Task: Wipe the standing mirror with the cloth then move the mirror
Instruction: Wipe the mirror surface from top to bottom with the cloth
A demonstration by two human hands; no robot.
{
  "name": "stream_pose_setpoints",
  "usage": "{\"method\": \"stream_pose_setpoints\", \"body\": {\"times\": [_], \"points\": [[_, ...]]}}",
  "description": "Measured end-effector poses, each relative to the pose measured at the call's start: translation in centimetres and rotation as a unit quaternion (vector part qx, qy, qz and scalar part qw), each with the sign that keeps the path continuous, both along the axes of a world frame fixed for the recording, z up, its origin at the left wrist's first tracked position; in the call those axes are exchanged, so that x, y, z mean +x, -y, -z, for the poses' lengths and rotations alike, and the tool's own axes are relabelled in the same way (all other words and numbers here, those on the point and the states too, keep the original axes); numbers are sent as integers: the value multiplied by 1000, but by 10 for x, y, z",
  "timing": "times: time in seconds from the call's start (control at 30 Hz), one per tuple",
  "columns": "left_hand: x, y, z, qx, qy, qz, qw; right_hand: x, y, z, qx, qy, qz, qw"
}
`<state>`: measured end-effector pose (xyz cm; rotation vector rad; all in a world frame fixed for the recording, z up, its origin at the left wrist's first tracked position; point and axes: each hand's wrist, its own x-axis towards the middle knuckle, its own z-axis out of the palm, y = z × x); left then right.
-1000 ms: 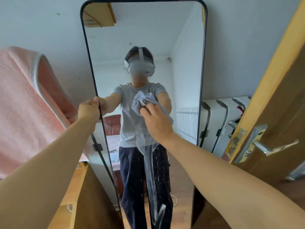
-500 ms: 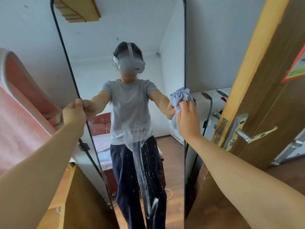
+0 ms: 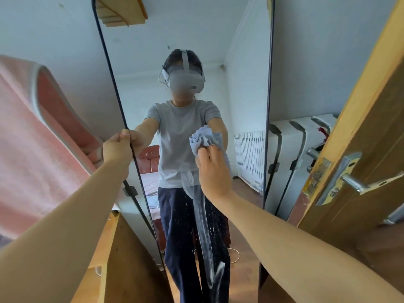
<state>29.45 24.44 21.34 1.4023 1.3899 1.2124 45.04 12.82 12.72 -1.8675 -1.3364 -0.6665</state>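
A tall standing mirror (image 3: 247, 62) with a thin dark frame fills the middle of the head view, its top edge out of frame. My left hand (image 3: 115, 147) grips the mirror's left frame edge at mid height. My right hand (image 3: 213, 171) holds a crumpled light-blue cloth (image 3: 202, 138) pressed against the glass near the centre. A wet streak with droplets runs down the glass below the cloth. The mirror reflects a person in a grey T-shirt and dark trousers.
A pink towel (image 3: 28, 138) hangs at the left, close to the mirror. A wooden door (image 3: 367, 149) with a metal handle (image 3: 358, 184) stands open at the right. White radiators (image 3: 301, 149) stand behind the mirror's right side. A wooden cabinet (image 3: 122, 259) sits at lower left.
My right hand has swept the cloth from the mirror's right edge back toward the centre of the glass. My left hand keeps its grip on the left frame edge.
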Motion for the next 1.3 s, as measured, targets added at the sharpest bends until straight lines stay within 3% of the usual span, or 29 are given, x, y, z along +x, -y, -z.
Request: {"method": "stream_pose_setpoints", "body": {"times": [0.2, 0.5, 0.83, 1.3], "points": [[-10, -7, -1, 8, -21, 49, 999, -69, -35, -11, -120, 51, -139, 982], [-11, -8, -2, -11, -35, 57, 998, -88, -44, -5, -82, 112, -228, 964], [-6, -12, 3, 29, -25, 30, 999, 8, -3, -9, -71, 142, -140, 977], [0, -1, 1, 6, -11, -18, 1000, 104, 69, 6, -35, 0, 37, 999]]}}
